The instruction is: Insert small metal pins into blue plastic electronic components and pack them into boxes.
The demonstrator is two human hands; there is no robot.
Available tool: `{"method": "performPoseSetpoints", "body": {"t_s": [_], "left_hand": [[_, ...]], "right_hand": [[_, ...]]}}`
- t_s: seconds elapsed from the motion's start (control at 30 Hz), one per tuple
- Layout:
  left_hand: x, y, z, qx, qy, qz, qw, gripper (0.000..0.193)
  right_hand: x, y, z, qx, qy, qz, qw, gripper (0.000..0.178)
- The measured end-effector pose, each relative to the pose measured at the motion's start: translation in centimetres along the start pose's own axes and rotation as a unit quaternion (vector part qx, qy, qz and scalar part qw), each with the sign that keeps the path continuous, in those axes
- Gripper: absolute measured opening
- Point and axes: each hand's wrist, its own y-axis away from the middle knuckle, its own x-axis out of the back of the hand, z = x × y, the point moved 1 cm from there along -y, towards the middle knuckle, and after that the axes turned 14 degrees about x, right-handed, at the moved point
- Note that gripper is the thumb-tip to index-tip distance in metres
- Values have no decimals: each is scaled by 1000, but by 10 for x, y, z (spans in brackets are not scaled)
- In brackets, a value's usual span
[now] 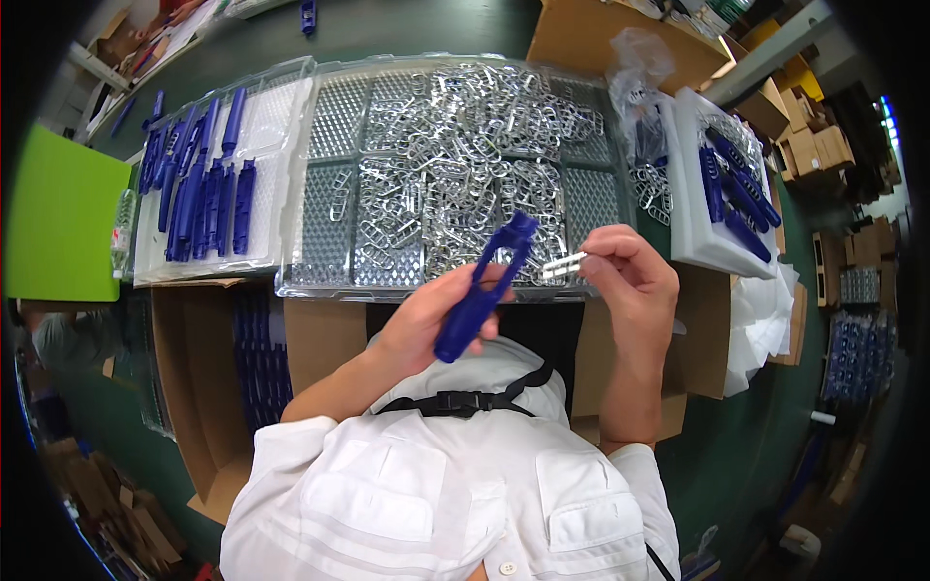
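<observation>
In the head view, the left hand (426, 320) has its fingers closed around a blue plastic handle (481, 290) at the centre of the frame. The right hand (630, 276) pinches a small metal clip (564, 263) just beside the handle's top. The clip is thin, so it could slip and fall into the clear tray (320, 261) of similar clips. A green table (387, 34) carries trays, and cardboard boxes (804, 136) stand at the right.

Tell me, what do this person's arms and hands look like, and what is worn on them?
Both hands, the left hand and the right hand, are bare, with no gloves. The forearms are bare too. Short white sleeves of a buttoned shirt with chest pockets end near the elbows. No watch or rings show.
</observation>
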Motion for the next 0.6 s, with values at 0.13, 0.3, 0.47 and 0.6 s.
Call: {"method": "performPoseSetpoints", "body": {"t_s": [0.13,0.3,0.47,0.6], "left_hand": [[-20,-23,-7,18,-83,-16,996,59],[-20,-28,-18,20,-103,-49,993,54],[-20,-30,-19,-3,-172,-50,984,51],[-15,-31,-23,-11,-199,-25,980,50]], "right_hand": [[2,7,-32,113,192,-76,972,19],[-3,13,-28,175,338,-131,915,13],[-13,15,-17,142,358,-150,910,12],[-16,14,-10,139,351,-155,913,12]]}}
